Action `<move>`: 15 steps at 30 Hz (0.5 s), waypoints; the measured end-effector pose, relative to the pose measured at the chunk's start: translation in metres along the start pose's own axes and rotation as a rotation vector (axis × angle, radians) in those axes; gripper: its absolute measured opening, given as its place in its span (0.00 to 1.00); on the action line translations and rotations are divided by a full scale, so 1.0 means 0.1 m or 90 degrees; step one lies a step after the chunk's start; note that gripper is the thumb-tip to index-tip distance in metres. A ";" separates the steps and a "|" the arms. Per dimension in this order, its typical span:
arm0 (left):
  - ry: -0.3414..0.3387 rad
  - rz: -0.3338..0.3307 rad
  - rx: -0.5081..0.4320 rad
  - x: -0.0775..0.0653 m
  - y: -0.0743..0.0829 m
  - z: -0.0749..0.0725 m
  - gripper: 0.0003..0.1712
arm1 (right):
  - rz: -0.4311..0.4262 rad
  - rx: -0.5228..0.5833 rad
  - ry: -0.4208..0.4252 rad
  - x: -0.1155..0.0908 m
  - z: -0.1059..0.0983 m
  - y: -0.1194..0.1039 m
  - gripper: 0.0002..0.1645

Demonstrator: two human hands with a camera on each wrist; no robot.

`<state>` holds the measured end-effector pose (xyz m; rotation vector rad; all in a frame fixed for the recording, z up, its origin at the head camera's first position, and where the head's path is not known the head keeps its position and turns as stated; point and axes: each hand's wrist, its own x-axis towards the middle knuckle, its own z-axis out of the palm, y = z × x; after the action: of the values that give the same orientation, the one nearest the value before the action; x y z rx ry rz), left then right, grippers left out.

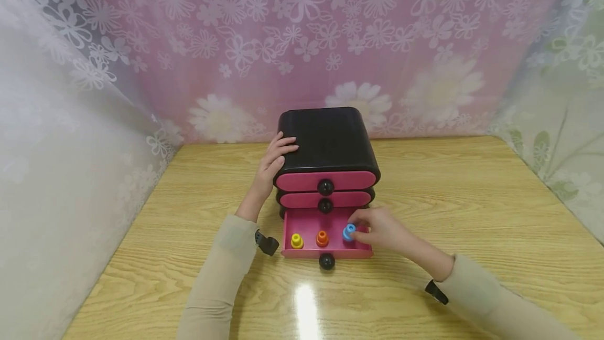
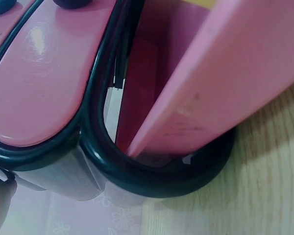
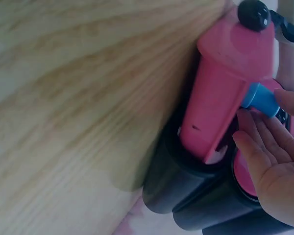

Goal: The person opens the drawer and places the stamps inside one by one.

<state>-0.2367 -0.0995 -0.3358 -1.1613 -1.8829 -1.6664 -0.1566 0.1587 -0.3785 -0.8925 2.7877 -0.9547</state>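
A small black cabinet (image 1: 325, 138) with pink drawers stands on the table, its bottom drawer (image 1: 306, 253) pulled out. In that drawer a yellow stepped peg (image 1: 297, 241) stands at the left and an orange one (image 1: 322, 238) in the middle. At the drawer's right side, my right hand (image 1: 383, 229) pinches a blue stepped peg (image 1: 349, 232) between thumb and fingers. The right wrist view shows the blue peg (image 3: 262, 100) at the drawer's side wall, by my thumb. My left hand (image 1: 273, 164) rests on the cabinet's upper left edge, fingers extended over the top.
The two upper drawers (image 1: 302, 181) are closed, each with a round black knob. Another black knob (image 1: 326, 262) sits on the open drawer's front. Wood-grain tabletop (image 1: 453, 198) surrounds the cabinet, and a flowered pink curtain (image 1: 283, 41) hangs behind it.
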 end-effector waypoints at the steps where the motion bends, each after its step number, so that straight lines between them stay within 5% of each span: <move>1: -0.001 -0.001 -0.001 0.00 0.00 0.00 0.20 | 0.002 -0.001 -0.005 0.01 0.02 0.01 0.07; 15: -0.002 -0.005 -0.004 0.00 -0.01 0.00 0.19 | 0.029 -0.038 -0.035 0.05 0.11 -0.01 0.07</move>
<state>-0.2376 -0.0997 -0.3368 -1.1619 -1.8875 -1.6770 -0.1575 0.1499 -0.3866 -0.8460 2.7909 -0.8312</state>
